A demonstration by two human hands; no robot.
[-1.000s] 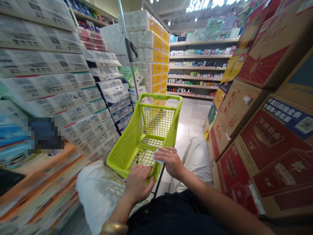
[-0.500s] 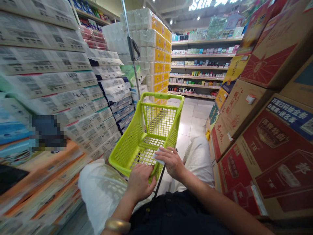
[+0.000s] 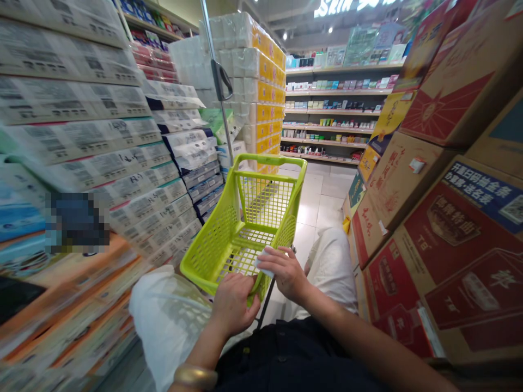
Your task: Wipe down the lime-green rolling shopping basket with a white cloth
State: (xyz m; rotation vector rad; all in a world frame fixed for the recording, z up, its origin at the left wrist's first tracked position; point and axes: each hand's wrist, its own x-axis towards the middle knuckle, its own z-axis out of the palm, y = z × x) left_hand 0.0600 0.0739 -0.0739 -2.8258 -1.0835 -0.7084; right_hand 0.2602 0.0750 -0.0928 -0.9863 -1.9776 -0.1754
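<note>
A lime-green plastic shopping basket (image 3: 212,239) with a tall metal pull handle (image 3: 218,81) stands tilted toward me, between my knees. My left hand (image 3: 233,302) grips the basket's near rim, fingers curled over it. My right hand (image 3: 286,272) rests on the near right corner of the rim, fingers closed on a small white wipe or cloth (image 3: 263,261) pressed against the plastic. The basket holds nothing that I can see. A gold bangle (image 3: 195,377) sits on my left wrist.
Stacked tissue packs (image 3: 102,141) wall the left side. Cardboard cartons (image 3: 429,218) are stacked close on the right. Toilet paper bales (image 3: 249,76) rise behind the basket. A tiled aisle (image 3: 322,201) runs toward shelves of bottles (image 3: 330,114) at the back.
Both hands keep their hold on the basket rim. The view has shifted slightly; the basket sits a little more to the right and nearer than a second ago.
</note>
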